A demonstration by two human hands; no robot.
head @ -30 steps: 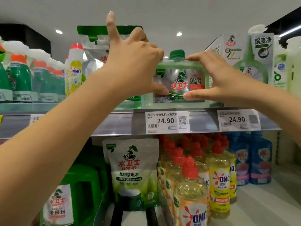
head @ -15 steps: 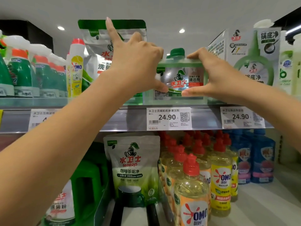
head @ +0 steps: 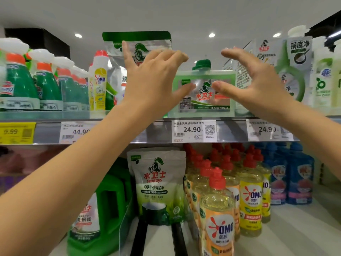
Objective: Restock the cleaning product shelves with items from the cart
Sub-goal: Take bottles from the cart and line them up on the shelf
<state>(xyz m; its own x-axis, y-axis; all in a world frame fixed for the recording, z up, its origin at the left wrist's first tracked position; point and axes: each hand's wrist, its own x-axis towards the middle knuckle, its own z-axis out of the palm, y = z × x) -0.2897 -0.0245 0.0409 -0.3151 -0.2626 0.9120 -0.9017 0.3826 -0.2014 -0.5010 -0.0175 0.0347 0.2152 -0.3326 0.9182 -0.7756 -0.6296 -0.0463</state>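
Left grip (head: 153,80), right grip (head: 258,84): bottle (head: 203,97) between

green bottle (head: 203,75) says seaways; shelf tag (head: 193,131) reads 24.90, left tag (head: 76,133) perhaps 44.90.

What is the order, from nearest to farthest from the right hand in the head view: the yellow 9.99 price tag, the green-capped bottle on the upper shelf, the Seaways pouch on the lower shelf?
Measured from the right hand:
1. the green-capped bottle, upper shelf, just beyond the thumb.
2. the Seaways pouch, lower shelf, below and left.
3. the yellow 9.99 price tag, far left on the shelf edge.
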